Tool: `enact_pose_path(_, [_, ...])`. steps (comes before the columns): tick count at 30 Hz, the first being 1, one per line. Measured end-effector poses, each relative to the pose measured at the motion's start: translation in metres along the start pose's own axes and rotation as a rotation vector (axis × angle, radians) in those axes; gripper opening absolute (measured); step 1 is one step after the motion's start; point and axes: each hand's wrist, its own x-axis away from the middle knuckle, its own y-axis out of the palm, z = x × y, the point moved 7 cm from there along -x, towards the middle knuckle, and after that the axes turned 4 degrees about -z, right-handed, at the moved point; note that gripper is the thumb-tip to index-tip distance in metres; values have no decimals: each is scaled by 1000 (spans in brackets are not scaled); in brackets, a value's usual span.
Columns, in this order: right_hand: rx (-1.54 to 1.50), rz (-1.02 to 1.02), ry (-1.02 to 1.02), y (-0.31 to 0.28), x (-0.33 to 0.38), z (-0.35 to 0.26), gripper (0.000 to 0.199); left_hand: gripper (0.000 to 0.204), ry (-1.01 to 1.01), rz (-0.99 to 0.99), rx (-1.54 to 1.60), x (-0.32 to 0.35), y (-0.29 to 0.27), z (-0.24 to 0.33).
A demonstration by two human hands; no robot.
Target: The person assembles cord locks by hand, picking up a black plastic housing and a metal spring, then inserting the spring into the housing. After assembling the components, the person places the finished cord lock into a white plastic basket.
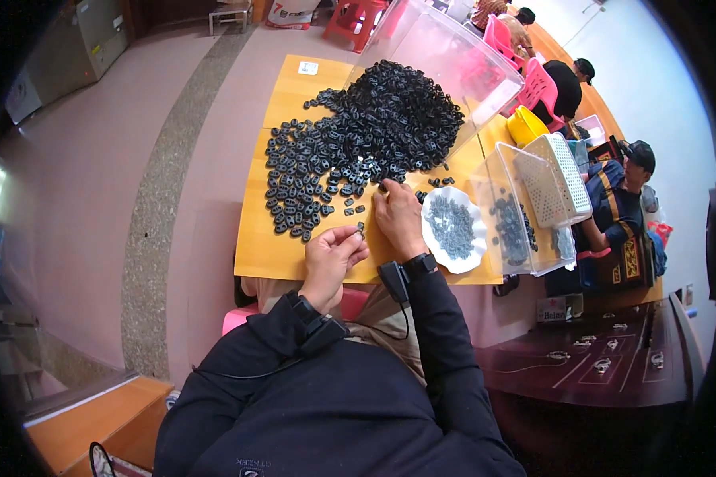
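Note:
My left hand (334, 258) is closed near the table's front, thumb and forefinger pinching a small black piece (361, 227). To its right my right hand (400, 218) reaches forward, fingers bent together around a small black piece at the near edge of the heap; the fingertips partly hide it. A large heap of black oval plastic pieces with two holes (410, 111) covers the far part of the table, and a looser spread of them (294, 179) lies to the left. Beside my right wrist stands a white scalloped dish (474, 256) holding small grey translucent parts (452, 226).
A large transparent bin (485, 87) lies tipped behind the heap on the wooden table (254, 258). Right of the dish are a transparent box (525, 258) with black pieces, a white perforated basket (561, 179) and a yellow bowl (525, 126). Other people sit along the right.

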Motion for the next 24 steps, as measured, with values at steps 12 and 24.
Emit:
enact_pose_path(12, [-150,15,-20,-12,19,-2,13,14,10,32,14,2,0,3])
enact_pose_path(24, [-1543,-320,561,7,87,6,31,14,-3,12,-11,1,0,-1])
